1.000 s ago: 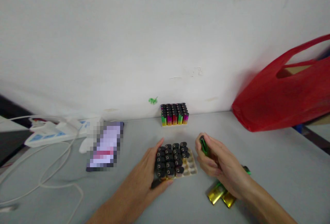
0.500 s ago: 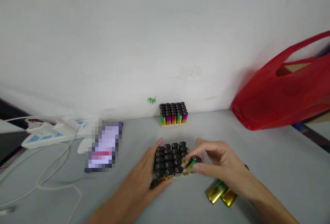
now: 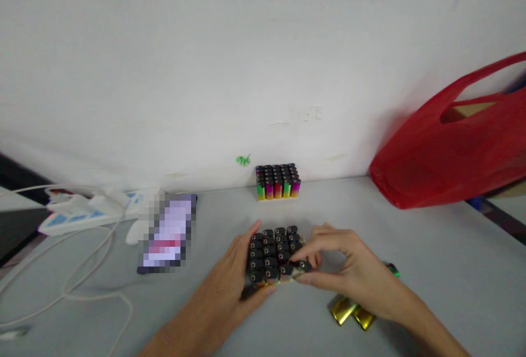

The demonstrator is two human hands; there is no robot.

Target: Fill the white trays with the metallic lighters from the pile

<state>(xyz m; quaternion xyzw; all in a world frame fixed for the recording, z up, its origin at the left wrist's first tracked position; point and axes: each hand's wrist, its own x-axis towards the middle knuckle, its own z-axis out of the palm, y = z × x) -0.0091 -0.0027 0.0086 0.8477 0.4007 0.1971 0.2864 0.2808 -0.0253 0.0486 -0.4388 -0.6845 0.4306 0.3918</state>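
Rows of black-topped lighters (image 3: pixel 269 250) stand upright in a pale tray (image 3: pixel 283 283) in front of me. My left hand (image 3: pixel 236 269) is closed around the tray's left side, thumb at the near edge and fingers along the far left. Between the thumb and fingers of my right hand (image 3: pixel 335 255) is one lighter (image 3: pixel 303 265), low at the tray's near right corner; its lower part is hidden. Loose lighters with shiny gold ends (image 3: pixel 343 310) lie on the table just right of the tray, partly under my right wrist.
A second block of upright colourful lighters (image 3: pixel 278 182) stands against the wall. At the left are a phone (image 3: pixel 168 233), a white power strip (image 3: pixel 86 217) and loose white cables (image 3: pixel 109 264). A red bag (image 3: pixel 456 148) stands at the right.
My right hand has moved slightly left and down, and the lighter in it has gone from tilted above the tray to nearly upright in the near right corner. My left hand stays put.
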